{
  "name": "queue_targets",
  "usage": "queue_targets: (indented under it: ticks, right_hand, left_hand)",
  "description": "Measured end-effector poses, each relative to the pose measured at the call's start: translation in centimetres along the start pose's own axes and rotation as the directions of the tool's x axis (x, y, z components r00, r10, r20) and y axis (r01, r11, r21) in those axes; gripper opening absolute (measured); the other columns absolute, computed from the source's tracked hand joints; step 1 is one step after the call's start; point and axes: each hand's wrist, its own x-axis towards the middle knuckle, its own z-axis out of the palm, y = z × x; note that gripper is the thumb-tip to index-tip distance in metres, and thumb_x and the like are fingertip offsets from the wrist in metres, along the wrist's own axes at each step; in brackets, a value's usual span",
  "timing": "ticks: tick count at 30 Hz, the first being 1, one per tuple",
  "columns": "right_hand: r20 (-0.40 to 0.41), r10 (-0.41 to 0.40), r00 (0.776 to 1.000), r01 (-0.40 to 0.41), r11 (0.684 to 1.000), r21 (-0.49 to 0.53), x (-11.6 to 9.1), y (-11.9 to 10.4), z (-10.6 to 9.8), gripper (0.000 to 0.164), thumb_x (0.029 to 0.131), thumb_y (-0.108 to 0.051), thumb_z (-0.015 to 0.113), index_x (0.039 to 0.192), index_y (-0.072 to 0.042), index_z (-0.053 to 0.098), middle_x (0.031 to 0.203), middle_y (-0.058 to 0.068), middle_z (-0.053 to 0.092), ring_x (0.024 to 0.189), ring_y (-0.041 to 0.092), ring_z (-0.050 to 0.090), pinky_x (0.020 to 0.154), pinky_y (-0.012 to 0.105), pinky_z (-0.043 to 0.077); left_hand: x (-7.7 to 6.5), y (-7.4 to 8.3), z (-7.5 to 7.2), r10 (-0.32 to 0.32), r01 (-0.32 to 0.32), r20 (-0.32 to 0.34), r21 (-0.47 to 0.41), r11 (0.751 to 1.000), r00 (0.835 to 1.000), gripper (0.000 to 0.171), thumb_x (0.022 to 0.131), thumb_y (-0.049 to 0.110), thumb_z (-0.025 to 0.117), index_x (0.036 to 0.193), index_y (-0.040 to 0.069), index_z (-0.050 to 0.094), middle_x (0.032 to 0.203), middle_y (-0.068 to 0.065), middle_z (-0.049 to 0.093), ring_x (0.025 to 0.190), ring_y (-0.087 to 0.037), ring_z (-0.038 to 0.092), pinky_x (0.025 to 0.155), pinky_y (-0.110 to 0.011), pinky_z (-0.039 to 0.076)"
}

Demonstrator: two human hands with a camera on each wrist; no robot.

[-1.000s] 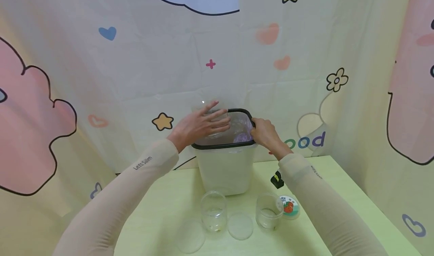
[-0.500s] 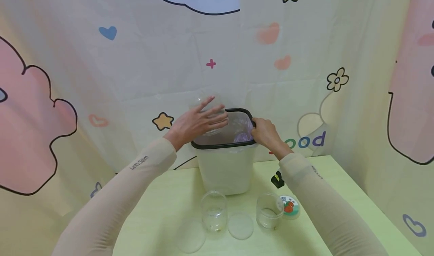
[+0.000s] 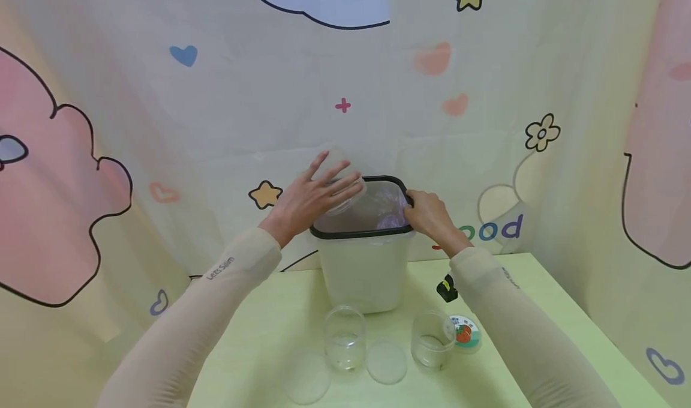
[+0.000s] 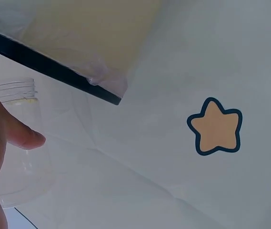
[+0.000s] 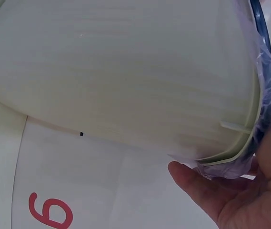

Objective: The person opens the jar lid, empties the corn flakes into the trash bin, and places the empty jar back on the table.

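Note:
My left hand (image 3: 318,195) holds a clear plastic jar (image 4: 28,167) over the opening of a white trash bin (image 3: 364,276). The jar is tipped with its threaded mouth down toward the bin, and the thumb lies along its side in the left wrist view. My right hand (image 3: 430,216) grips the bin's black rim (image 5: 267,71) at the right corner, where the purplish liner bag (image 5: 225,169) folds over the edge. The thumb shows on the outside of the bin; the other fingers are mostly hidden.
On the pale green table (image 3: 259,312) in front of the bin stand two clear jars, one left (image 3: 344,342) and one right (image 3: 432,342). Nearby lie two clear lids (image 3: 386,362), a tomato-printed lid (image 3: 465,334) and a small black-and-yellow item (image 3: 447,288). A printed curtain (image 3: 243,108) hangs close behind.
The jar in my left hand has changed its tilt over the bin as that hand turned slightly. My right hand keeps its hold on the rim. The head view has shifted a little.

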Motion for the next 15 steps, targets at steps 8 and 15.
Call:
queue_targets:
  ticks: [8, 15]
  right_hand:
    - [0.002, -0.005, 1.0, 0.005, 1.0, 0.008, -0.36, 0.2, -0.04, 0.05, 0.101, -0.023, 0.04, 0.146, 0.0, 0.043, 0.141, 0.024, 0.053, 0.12, 0.042, 0.058, 0.101, 0.055, 0.047]
    - [-0.011, -0.014, 1.0, 0.013, 1.0, -0.003, -0.29, -0.16, -0.15, 0.051, 0.103, -0.029, 0.04, 0.146, -0.002, 0.044, 0.143, 0.024, 0.052, 0.124, 0.043, 0.055, 0.103, 0.056, 0.046]
  left_hand:
    - [-0.72, 0.76, 0.55, -0.156, 0.139, -0.08, -0.191, 0.972, 0.985, 0.104, 0.08, 0.013, 0.073, 0.159, 0.026, 0.007, 0.167, 0.003, 0.009, 0.155, -0.025, 0.004, 0.122, -0.058, -0.007]
    - [-0.88, 1.03, 0.66, -0.296, 0.246, -0.107, -0.331, 0.911, 0.949, 0.103, 0.077, 0.011, 0.075, 0.158, 0.024, 0.013, 0.165, 0.001, 0.015, 0.153, -0.027, 0.008, 0.123, -0.058, -0.002]
